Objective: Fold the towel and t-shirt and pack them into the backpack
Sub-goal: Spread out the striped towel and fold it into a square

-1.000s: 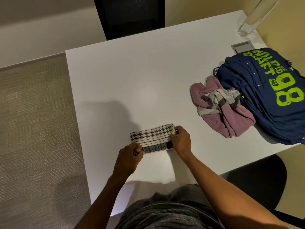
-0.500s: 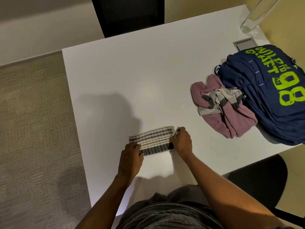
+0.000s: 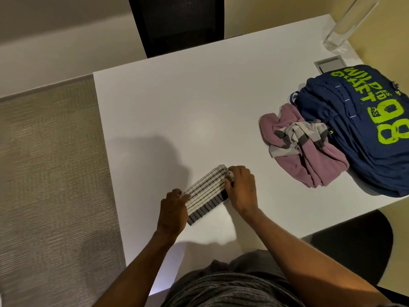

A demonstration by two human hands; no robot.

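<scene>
1. The towel's left end is pinched by the left hand (image 3: 173, 210), fingers curled.
2. The folded towel (image 3: 207, 193) is held between both hands.
3. Its right end is gripped by the right hand (image 3: 242, 189).
4. Well right of that hand, the crumpled t-shirt (image 3: 309, 160) is seen touching the backpack (image 3: 363, 129).

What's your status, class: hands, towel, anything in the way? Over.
Left hand, right hand each pinch an end of the towel. Towel folded small, on the table. T-shirt crumpled beside the backpack, off to the right, not in the way.
</scene>
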